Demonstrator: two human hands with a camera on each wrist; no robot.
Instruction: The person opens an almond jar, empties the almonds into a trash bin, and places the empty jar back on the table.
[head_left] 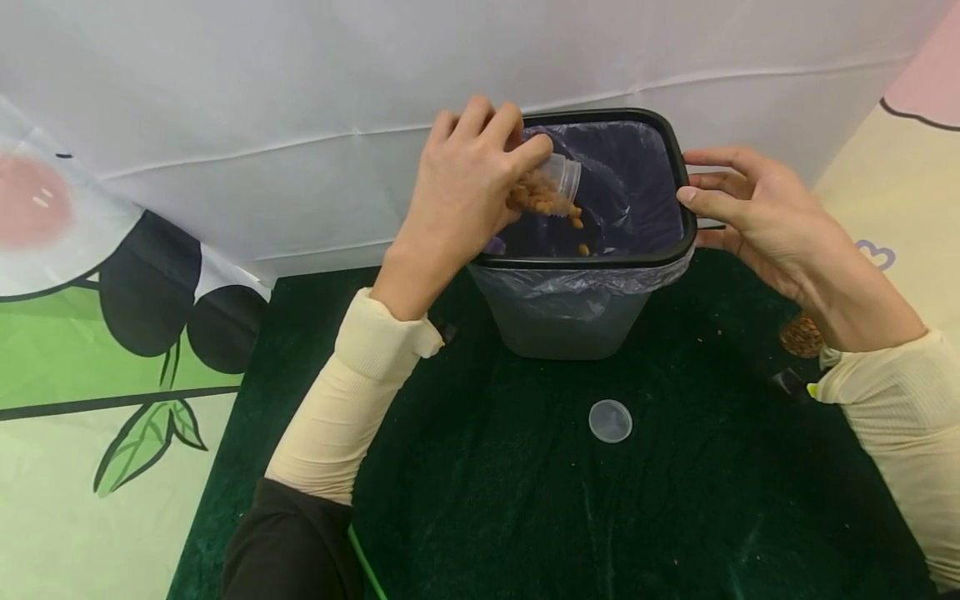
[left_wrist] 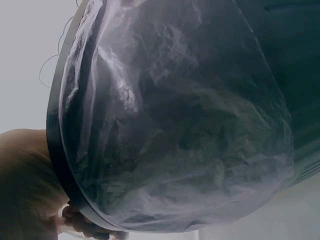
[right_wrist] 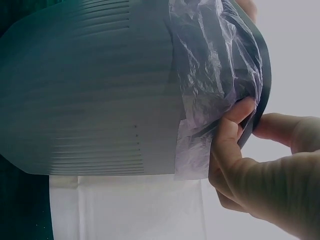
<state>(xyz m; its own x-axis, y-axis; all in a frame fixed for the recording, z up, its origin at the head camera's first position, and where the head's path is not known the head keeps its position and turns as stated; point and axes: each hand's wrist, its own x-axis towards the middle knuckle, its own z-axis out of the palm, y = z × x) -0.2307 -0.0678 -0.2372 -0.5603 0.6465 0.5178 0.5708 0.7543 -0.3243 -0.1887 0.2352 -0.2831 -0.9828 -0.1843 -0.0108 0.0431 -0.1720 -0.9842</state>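
Observation:
Above the bin's opening my left hand [head_left: 465, 183] grips a clear plastic jar [head_left: 567, 179], tipped with its mouth toward the right. Small orange-brown pieces [head_left: 536, 193], perhaps nuts, lie in the jar, and a few drop from its mouth. The grey trash bin [head_left: 562, 329] has a black rim [head_left: 585, 263] and a thin purplish liner bag [left_wrist: 165, 125] folded over the edge. On the bin's right side my right hand [head_left: 772, 217] pinches the rim, thumb on top and fingers beneath, as the right wrist view [right_wrist: 250, 155] also shows. The left hand mostly hides the jar's base.
A round clear lid [head_left: 611, 421] lies on the dark green cloth [head_left: 487, 500] in front of the bin. Near the right wrist are a round brown item [head_left: 801, 335], partly covered, and a small dark object [head_left: 789, 382]. A white curtain [head_left: 300, 100] hangs behind.

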